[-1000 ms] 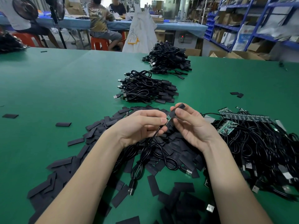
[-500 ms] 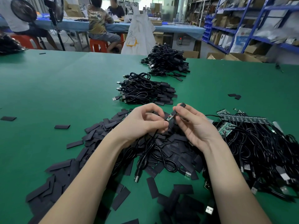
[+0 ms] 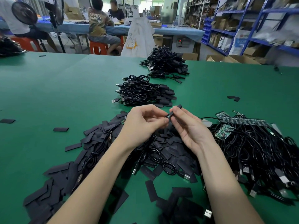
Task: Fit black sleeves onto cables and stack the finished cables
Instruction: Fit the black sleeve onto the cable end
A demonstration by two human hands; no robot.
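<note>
Head view at 12 o'clock above the loose sleeves: my left hand [image 3: 142, 125] pinched the cable end, right hand [image 3: 189, 126] gripped the black sleeve [image 3: 175, 110]; I'd have kept both aligned, pushing straight.

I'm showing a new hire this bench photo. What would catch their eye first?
Two hands, left and right, pinch a black sleeve mid-table. Loose sleeves sprawl beneath them, two cable stacks sit beyond, and tangled cables with green boards lie at right.
</note>
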